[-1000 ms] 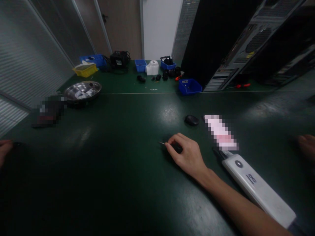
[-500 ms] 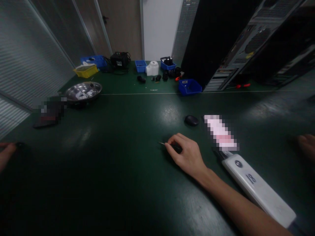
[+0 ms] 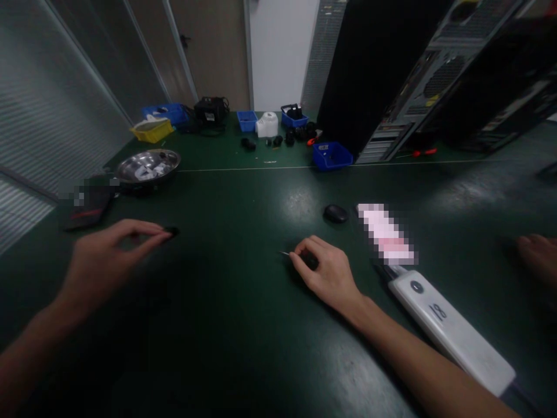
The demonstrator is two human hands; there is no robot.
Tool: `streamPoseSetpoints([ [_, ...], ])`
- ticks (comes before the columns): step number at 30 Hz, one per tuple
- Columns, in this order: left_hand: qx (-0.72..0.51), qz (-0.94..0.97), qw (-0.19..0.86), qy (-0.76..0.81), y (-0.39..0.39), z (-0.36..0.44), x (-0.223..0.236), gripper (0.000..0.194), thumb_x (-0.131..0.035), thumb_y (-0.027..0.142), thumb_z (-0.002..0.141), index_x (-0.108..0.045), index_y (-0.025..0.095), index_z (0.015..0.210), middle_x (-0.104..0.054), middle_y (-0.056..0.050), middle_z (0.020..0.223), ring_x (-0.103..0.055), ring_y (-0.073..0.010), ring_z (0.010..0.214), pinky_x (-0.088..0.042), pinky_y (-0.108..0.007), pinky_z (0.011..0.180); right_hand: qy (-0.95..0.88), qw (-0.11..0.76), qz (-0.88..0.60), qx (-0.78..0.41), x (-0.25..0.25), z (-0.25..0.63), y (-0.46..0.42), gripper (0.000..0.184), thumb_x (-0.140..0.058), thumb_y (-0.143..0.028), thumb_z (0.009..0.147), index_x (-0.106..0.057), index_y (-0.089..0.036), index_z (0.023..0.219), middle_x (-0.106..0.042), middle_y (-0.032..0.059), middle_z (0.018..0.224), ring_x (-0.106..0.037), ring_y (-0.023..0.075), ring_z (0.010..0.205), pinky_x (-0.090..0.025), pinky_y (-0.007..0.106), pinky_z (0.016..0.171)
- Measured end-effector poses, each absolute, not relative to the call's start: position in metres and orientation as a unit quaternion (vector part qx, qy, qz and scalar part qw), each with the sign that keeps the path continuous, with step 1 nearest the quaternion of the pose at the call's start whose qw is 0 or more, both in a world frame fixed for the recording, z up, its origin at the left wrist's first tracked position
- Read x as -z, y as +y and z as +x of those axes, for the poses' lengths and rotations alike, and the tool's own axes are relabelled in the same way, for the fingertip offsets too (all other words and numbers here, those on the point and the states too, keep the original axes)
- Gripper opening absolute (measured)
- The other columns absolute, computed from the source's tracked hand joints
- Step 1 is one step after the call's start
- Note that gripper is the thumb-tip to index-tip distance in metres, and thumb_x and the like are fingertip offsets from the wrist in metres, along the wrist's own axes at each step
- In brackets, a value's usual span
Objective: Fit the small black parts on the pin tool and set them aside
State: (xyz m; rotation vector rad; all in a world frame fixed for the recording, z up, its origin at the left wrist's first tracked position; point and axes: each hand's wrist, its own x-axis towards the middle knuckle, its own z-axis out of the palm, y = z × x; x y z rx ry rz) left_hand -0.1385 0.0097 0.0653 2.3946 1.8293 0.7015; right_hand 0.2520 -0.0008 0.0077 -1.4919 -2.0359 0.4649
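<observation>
My left hand is raised over the left part of the table, thumb and fingers pinching a small black piece; its kind is too dark to tell. Resting on the green tabletop, my right hand is closed round the dark handle of a screwdriver. The screwdriver's thin metal shaft points left from the fingertips. Beyond the right hand lies a black computer mouse, not touched by either hand.
Right of my forearm is a long white device marked 18, beside a blurred-out phone-like item. Another person's hand shows at far right. A metal bowl, a blue bin and a yellow tray stand farther back.
My left hand has come in from the left edge toward the middle, carrying the small black piece. My right hand stays in place with the screwdriver. The view has shifted slightly.
</observation>
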Motion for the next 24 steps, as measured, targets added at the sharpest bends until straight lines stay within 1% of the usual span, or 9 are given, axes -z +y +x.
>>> streamPoseSetpoints([
  [1,-0.243,0.793,0.06,0.555,0.014,-0.116,-0.058,0.034,-0.062,0.05,0.092,-0.066,0.02,0.108,-0.069,0.006,0.11,-0.064,-0.0105,0.098,-0.052,-0.028,0.092,-0.76,0.282,-0.559,-0.174,-0.008,0.252,-0.001,0.016,-0.059,-0.036,0.096,-0.066,-0.023,0.088,-0.067,0.0004,0.088,-0.062,0.0153,0.074,-0.042,0.029,0.066],
  [2,-0.254,0.817,0.111,0.506,0.017,-0.091,-0.051,0.028,-0.065,0.046,0.091,-0.068,0.022,0.105,-0.069,0.005,0.109,-0.065,-0.011,0.098,-0.053,-0.027,0.089,-0.76,0.282,-0.559,-0.174,-0.008,0.252,-0.001,0.016,-0.059,-0.035,0.096,-0.066,-0.023,0.088,-0.067,0.0003,0.088,-0.062,0.0153,0.073,-0.042,0.029,0.066],
  [4,-0.249,0.848,0.193,0.426,0.022,-0.04,-0.037,0.017,-0.064,0.039,0.093,-0.069,0.023,0.1,-0.07,0.003,0.106,-0.064,-0.0117,0.098,-0.053,-0.027,0.088,-0.759,0.284,-0.559,-0.174,-0.008,0.252,-0.001,0.016,-0.059,-0.035,0.096,-0.065,-0.023,0.088,-0.067,0.0004,0.087,-0.061,0.0155,0.073,-0.042,0.029,0.067],
  [6,-0.226,0.868,0.232,0.376,0.025,0.001,-0.024,0.015,-0.06,0.035,0.096,-0.068,0.022,0.096,-0.069,0.0,0.103,-0.062,-0.0134,0.099,-0.052,-0.03,0.089,-0.757,0.291,-0.558,-0.175,-0.008,0.251,-0.002,0.015,-0.059,-0.034,0.096,-0.065,-0.023,0.088,-0.066,0.0008,0.087,-0.062,0.0161,0.075,-0.042,0.029,0.068],
  [9,-0.203,0.879,0.243,0.357,0.027,0.027,-0.008,0.018,-0.056,0.034,0.098,-0.065,0.019,0.094,-0.067,-0.002,0.102,-0.059,-0.0158,0.1,-0.05,-0.033,0.089,-0.755,0.297,-0.557,-0.178,-0.009,0.251,-0.003,0.014,-0.059,-0.033,0.096,-0.064,-0.023,0.088,-0.066,0.0012,0.087,-0.063,0.0168,0.078,-0.042,0.029,0.069],
  [12,-0.205,0.872,0.256,0.363,0.026,0.023,-0.002,0.018,-0.054,0.034,0.099,-0.065,0.02,0.099,-0.066,-0.002,0.105,-0.057,-0.016,0.103,-0.049,-0.034,0.09,-0.756,0.297,-0.555,-0.18,-0.009,0.251,-0.003,0.014,-0.059,-0.033,0.096,-0.064,-0.023,0.088,-0.066,0.0012,0.087,-0.062,0.0165,0.078,-0.042,0.029,0.069],
  [17,-0.222,0.856,0.275,0.378,0.023,0.015,-0.003,0.018,-0.052,0.034,0.099,-0.065,0.02,0.1,-0.067,-0.002,0.106,-0.058,-0.0149,0.102,-0.049,-0.033,0.09,-0.765,0.293,-0.543,-0.185,-0.009,0.251,-0.002,0.014,-0.059,-0.033,0.097,-0.064,-0.023,0.088,-0.066,0.0008,0.087,-0.061,0.0153,0.074,-0.041,0.028,0.067],
  [24,-0.2,0.86,0.259,0.391,0.021,0.018,-0.005,0.017,-0.052,0.033,0.1,-0.063,0.02,0.1,-0.065,-0.002,0.109,-0.057,-0.0159,0.106,-0.049,-0.034,0.091,-0.771,0.287,-0.538,-0.182,-0.01,0.252,-0.002,0.014,-0.059,-0.032,0.096,-0.063,-0.022,0.086,-0.065,0.0004,0.085,-0.06,0.0153,0.074,-0.04,0.028,0.067],
])
